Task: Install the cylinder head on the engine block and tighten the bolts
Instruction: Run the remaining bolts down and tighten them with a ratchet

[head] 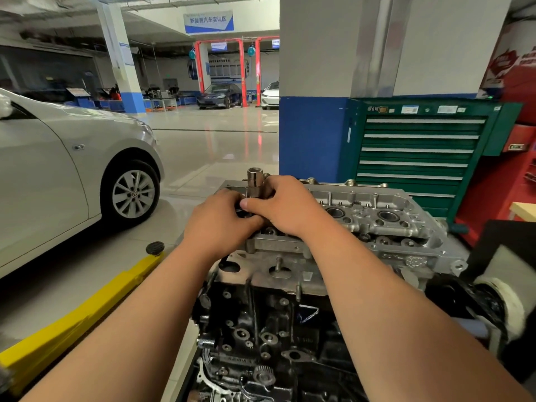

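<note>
Leftmost, a silver car (58, 169) stands on the floor, with a yellow lift arm (87, 309) nearer me. My left hand (220, 221) curls round the dark lower part of a tool (254, 178), whose chrome socket end sticks straight up above my knuckles. My right hand (284, 207) wraps the same tool from the other side, thumb touching my left fingers. Both sit over the left end of the head (391, 227), which rests on the block (261, 329). Behind, to the right, stands a green cabinet (420, 155).
</note>
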A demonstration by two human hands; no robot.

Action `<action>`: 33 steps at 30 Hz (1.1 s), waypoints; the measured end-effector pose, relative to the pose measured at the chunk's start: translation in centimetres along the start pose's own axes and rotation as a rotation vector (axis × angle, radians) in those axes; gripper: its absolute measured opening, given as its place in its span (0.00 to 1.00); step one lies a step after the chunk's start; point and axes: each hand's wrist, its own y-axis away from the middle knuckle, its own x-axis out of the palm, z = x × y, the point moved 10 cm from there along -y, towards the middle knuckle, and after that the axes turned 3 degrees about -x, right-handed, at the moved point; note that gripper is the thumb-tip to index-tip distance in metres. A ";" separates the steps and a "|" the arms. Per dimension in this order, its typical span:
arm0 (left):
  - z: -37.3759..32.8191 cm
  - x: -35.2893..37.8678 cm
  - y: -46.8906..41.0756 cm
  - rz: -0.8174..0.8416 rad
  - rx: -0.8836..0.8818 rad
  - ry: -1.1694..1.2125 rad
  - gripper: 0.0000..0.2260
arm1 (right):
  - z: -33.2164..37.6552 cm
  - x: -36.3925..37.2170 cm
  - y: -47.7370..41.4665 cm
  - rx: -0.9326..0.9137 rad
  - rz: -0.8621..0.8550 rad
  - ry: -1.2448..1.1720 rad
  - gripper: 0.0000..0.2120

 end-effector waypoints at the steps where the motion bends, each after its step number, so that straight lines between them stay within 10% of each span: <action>1: 0.0 -0.1 0.0 -0.012 -0.013 -0.021 0.10 | -0.1 0.0 0.0 0.004 0.003 -0.002 0.13; 33: 0.0 -0.2 0.4 -0.015 -0.014 0.008 0.10 | 0.1 0.1 0.1 -0.002 0.019 0.002 0.10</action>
